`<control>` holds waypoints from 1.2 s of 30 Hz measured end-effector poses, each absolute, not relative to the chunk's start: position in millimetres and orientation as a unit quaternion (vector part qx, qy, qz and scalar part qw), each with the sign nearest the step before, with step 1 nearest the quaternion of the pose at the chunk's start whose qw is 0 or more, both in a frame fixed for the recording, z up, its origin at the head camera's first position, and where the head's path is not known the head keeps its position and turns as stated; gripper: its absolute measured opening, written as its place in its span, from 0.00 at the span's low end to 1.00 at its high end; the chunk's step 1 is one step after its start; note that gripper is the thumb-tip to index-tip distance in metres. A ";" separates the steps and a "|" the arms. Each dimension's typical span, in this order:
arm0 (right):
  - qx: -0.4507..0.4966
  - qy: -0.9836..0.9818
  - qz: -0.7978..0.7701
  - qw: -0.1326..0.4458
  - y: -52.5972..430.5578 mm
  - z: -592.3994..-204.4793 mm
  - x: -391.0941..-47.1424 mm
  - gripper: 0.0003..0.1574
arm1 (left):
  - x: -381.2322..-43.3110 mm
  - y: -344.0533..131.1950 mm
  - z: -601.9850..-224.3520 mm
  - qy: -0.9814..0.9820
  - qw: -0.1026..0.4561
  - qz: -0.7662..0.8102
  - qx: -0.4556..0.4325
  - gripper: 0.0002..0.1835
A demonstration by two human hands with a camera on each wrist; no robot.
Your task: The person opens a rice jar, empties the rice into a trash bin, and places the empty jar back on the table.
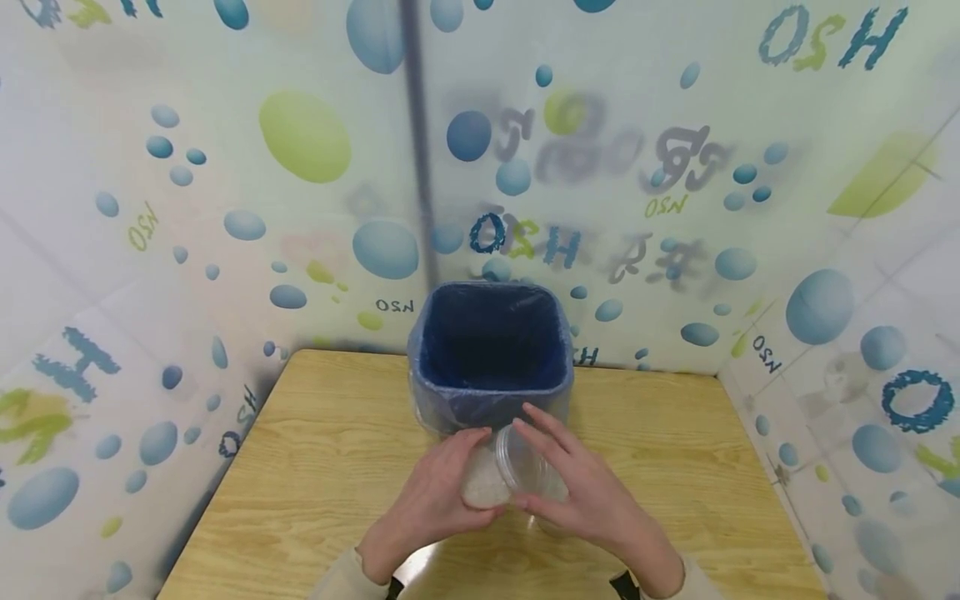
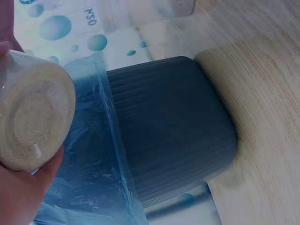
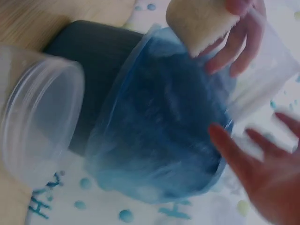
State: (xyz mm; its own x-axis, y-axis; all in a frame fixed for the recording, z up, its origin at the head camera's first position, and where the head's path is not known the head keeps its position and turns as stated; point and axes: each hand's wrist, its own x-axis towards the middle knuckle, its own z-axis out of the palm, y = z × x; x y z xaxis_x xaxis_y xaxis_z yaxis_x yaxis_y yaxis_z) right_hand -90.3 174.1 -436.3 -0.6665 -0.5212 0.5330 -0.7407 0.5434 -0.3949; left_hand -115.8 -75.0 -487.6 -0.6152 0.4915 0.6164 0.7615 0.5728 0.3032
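My left hand [image 1: 435, 487] grips a clear plastic jar [image 1: 482, 477] that is tilted over, with pale, rice-like grains in it. In the left wrist view the bottom of this grain-filled jar [image 2: 37, 117] faces the camera, fingers curled about its side. Spread fingers and thumb mark my right hand [image 1: 592, 492], close by the jar's mouth. The right wrist view shows this right hand [image 3: 262, 173] apart from the jar, holding nothing. A second clear jar [image 3: 42, 122] with a threaded, uncovered mouth stands on the table; no contents show in it.
A dark bin [image 2: 168, 122] lined with a blue plastic bag [image 3: 154, 126] stands on the wooden table [image 1: 322, 442], just beyond my hands. Patterned curtains [image 1: 600, 125] with blue and green spots close off the back and both sides.
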 end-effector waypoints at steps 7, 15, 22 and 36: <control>0.214 -0.924 0.246 0.201 153.2 -425.9 -81.9 0.44 | -117.3 -73.0 -486.4 -0.851 0.259 -0.279 -0.363 0.53; 0.138 -0.949 0.271 0.086 148.6 -419.1 -81.2 0.47 | -117.5 -70.9 -487.3 -0.852 0.289 -0.250 -0.357 0.53; 0.162 -0.934 0.308 0.082 152.8 -419.0 -81.9 0.48 | -117.1 -71.1 -487.5 -0.853 0.292 -0.245 -0.357 0.54; 0.260 -0.886 0.374 0.080 165.3 -426.8 -85.9 0.48 | -116.7 -73.5 -486.9 -0.850 0.280 -0.249 -0.371 0.54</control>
State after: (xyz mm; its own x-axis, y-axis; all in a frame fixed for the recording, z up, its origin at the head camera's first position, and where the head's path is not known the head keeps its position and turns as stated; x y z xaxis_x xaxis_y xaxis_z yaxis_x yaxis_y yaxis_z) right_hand -85.9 165.3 -426.8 -0.8516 -0.4020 0.3365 -0.5215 0.5838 -0.6222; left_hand -116.7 -73.5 -486.9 -0.5680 0.4913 0.6603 0.7701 0.6004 0.2157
